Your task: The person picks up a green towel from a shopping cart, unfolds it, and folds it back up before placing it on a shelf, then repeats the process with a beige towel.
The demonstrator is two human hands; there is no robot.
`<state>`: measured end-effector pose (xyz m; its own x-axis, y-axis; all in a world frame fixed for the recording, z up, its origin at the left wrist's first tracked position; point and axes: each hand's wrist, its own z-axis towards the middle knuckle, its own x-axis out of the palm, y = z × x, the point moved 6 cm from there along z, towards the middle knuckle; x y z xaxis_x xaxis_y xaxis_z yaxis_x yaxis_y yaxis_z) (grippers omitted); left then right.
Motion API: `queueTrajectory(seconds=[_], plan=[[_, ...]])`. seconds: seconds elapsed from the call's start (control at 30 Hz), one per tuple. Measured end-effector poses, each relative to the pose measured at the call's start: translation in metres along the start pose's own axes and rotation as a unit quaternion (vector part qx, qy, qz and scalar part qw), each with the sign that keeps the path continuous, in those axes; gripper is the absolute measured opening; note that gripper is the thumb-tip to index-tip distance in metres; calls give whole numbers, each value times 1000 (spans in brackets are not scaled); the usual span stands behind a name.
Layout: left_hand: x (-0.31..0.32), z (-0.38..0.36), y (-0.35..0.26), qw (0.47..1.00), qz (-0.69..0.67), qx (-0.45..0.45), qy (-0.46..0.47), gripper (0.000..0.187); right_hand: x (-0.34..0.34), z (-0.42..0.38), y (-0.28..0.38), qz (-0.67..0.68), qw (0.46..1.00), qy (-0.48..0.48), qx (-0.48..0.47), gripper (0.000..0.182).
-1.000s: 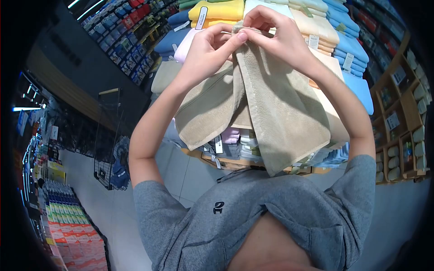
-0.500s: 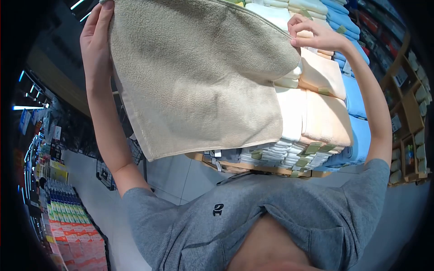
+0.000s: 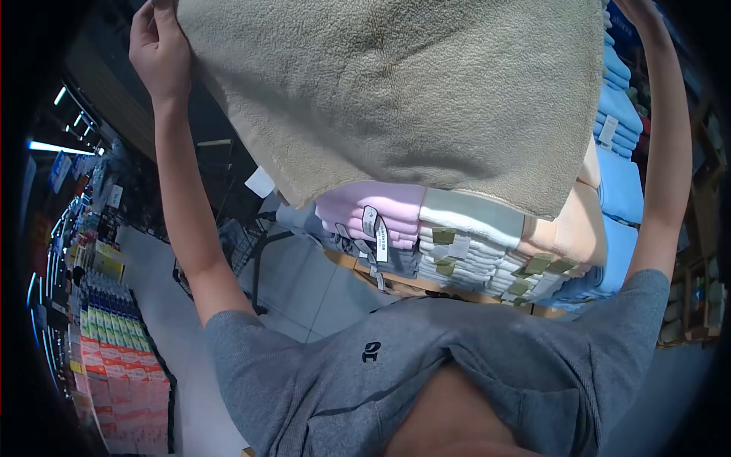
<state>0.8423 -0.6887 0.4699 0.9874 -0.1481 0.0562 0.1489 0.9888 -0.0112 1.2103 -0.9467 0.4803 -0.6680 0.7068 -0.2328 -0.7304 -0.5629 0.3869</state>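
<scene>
A beige fleecy towel hangs spread wide across the upper middle, its top edge out of frame. My left hand is closed on its upper left edge, thumb and fingers pinching the cloth. At the top right, only the lower part of my right hand shows, beside the towel's raised right side; its fingertips are cut off by the frame. Under the towel's lower edge are stacks of folded towels: pink, white, peach and blue. Paper tags hang from the pink stack.
A dark shopping cart stands on the tiled floor to the left. Red and green packaged goods are piled further left along lit shelves. Wooden shelving with rolled items is at the right.
My right hand has moved up and outward, spreading the towel wider and higher to the right. The pink stack has come into view below it. My left hand still grips the left edge.
</scene>
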Motion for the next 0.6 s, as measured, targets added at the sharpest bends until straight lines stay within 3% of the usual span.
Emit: queueTrajectory(seconds=[0.13, 0.23, 0.37, 0.4, 0.43, 0.5, 0.6], plan=[[28, -11, -15, 999, -25, 4, 46, 27, 3, -13, 1, -49, 999, 4, 23, 14], [42, -16, -3, 996, 36, 19, 76, 27, 0, -26, 1, -51, 998, -7, 24, 16], [57, -28, -3, 999, -2, -20, 40, 28, -17, -31, 2, -70, 996, 17, 46, 17], [60, -33, 4, 991, 58, -96, 69, 28, -22, -32, 4, -89, 994, 29, 60, 17], [62, -36, 9, 990, 110, -49, 72, 29, -28, -32, 7, -107, 991, 42, 73, 17], [62, -37, 24, 999, 18, 4, 50, 28, -36, -37, 6, -105, 991, 39, 79, 16], [76, -40, 23, 999, 8, 33, 38, 29, -41, -46, 18, -114, 989, 26, 87, 12]])
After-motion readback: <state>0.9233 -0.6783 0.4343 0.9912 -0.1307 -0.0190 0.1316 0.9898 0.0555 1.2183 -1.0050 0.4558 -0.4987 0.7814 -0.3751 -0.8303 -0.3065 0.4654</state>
